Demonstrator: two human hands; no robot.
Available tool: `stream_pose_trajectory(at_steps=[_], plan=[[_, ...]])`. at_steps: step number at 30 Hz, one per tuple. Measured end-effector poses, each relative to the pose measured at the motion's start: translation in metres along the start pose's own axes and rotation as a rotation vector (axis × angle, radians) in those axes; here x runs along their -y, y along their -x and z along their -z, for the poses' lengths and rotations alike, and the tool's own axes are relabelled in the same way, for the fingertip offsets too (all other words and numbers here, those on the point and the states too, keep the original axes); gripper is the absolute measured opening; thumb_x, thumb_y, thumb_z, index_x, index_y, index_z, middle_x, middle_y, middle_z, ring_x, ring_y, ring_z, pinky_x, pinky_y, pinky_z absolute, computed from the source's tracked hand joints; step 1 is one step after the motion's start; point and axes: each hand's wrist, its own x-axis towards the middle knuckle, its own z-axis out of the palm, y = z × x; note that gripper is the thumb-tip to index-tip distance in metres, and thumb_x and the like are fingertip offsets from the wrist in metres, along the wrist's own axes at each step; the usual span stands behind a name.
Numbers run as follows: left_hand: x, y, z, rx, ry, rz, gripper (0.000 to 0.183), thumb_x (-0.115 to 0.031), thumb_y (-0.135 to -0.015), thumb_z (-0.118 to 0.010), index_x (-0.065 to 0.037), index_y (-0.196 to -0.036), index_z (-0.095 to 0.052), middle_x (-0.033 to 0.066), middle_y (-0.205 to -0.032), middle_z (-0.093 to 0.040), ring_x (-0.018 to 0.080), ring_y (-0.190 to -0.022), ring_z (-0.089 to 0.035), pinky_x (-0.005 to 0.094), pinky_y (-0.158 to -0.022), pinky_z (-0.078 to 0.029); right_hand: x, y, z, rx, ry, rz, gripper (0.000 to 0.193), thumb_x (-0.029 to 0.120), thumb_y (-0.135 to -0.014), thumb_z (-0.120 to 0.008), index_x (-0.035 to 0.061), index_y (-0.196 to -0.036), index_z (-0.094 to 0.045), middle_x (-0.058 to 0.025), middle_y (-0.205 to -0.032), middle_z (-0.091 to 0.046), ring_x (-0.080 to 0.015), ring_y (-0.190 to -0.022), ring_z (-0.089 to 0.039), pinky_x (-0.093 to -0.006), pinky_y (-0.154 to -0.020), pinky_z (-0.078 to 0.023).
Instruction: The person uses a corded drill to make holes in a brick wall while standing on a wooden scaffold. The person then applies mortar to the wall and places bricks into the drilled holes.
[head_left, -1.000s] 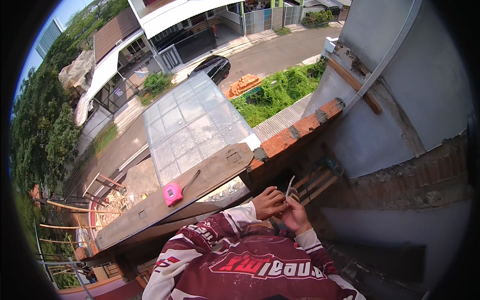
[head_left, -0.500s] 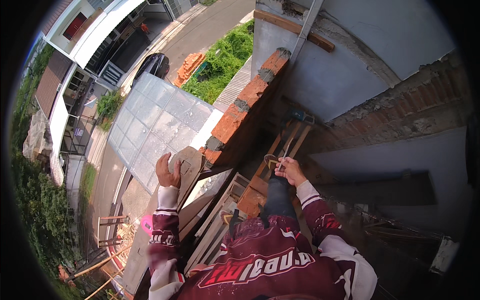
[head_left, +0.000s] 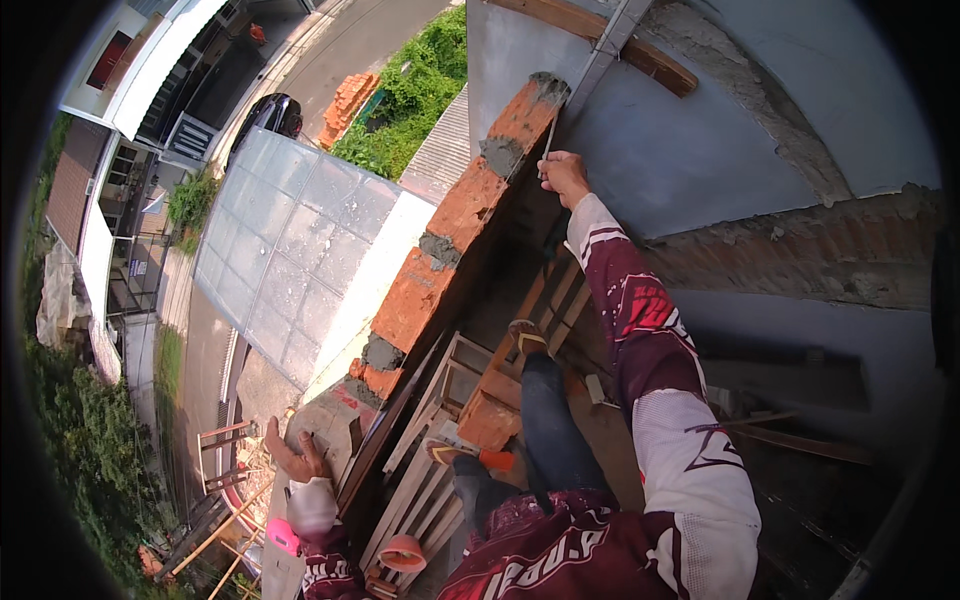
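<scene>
My right hand (head_left: 566, 178) is closed on a thin light rod (head_left: 550, 138), whose exact kind I cannot make out. It reaches up to the far end of a row of red bricks (head_left: 412, 290), with the rod beside the bricks' right edge. Lumps of grey mortar (head_left: 440, 250) fill the gaps between the bricks. My left hand (head_left: 298, 458), fingers spread and holding nothing, is at the edge of a wooden board (head_left: 340, 425) by the near end of the row. Below its wrist lies a pink rounded thing (head_left: 283, 536).
My feet stand on timbers (head_left: 535, 310) well below the wall top. An orange bowl (head_left: 403, 553) sits near pale slatted wood (head_left: 425, 505). Left of the bricks, a glazed roof (head_left: 290, 240) lies over a steep drop to the street. A grey wall (head_left: 680, 140) rises at right.
My right hand has moved up and away with the rod, from above my foot to the far brick. My left hand has drawn back along the board. The view has shifted.
</scene>
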Motion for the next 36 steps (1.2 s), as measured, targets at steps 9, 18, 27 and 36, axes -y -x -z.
stream_pose_trajectory(at_steps=[9,18,27,36], plan=[[-0.044,-0.013,0.004,0.032,0.000,0.184,0.073,-0.047,-0.100,-0.054,0.009,-0.143,-0.040,0.0268,-0.142,-0.046,0.0396,-0.134,-0.042,0.0452,-0.116,-0.027,0.035,-0.113,-0.007,-0.113,-0.066,0.037,0.015,0.002,-0.083,-0.068,-0.0050,-0.096,-0.067,-0.0085,-0.079,-0.065,-0.0169,-0.061,-0.064,-0.0278,-0.054,-0.057],[-0.037,-0.008,0.007,0.064,-0.078,0.245,0.073,-0.051,-0.101,-0.048,0.009,-0.143,-0.041,0.0253,-0.142,-0.048,0.0385,-0.135,-0.043,0.0448,-0.115,-0.028,0.047,-0.122,-0.019,-0.134,-0.089,0.010,0.010,0.002,-0.083,-0.064,-0.0031,-0.076,-0.066,-0.0087,-0.071,-0.064,-0.0155,-0.053,-0.062,-0.0258,-0.049,-0.056],[-0.038,-0.008,0.008,0.082,-0.075,0.260,0.075,-0.051,-0.100,-0.050,0.010,-0.142,-0.041,0.0264,-0.141,-0.047,0.0395,-0.132,-0.045,0.0457,-0.114,-0.030,0.049,-0.142,-0.018,-0.273,-0.067,0.061,0.011,0.004,-0.083,-0.064,-0.0033,-0.075,-0.066,-0.0074,-0.068,-0.064,-0.0181,-0.053,-0.063,-0.0306,-0.049,-0.053],[-0.039,-0.011,0.004,0.083,-0.089,0.256,0.075,-0.054,-0.101,-0.048,0.009,-0.142,-0.043,0.0258,-0.141,-0.049,0.0377,-0.134,-0.044,0.0455,-0.114,-0.030,0.035,-0.178,-0.010,-0.335,-0.245,0.057,0.017,0.005,-0.085,-0.066,-0.0017,-0.101,-0.065,-0.0091,-0.087,-0.068,-0.0188,-0.061,-0.065,-0.0304,-0.050,-0.053]])
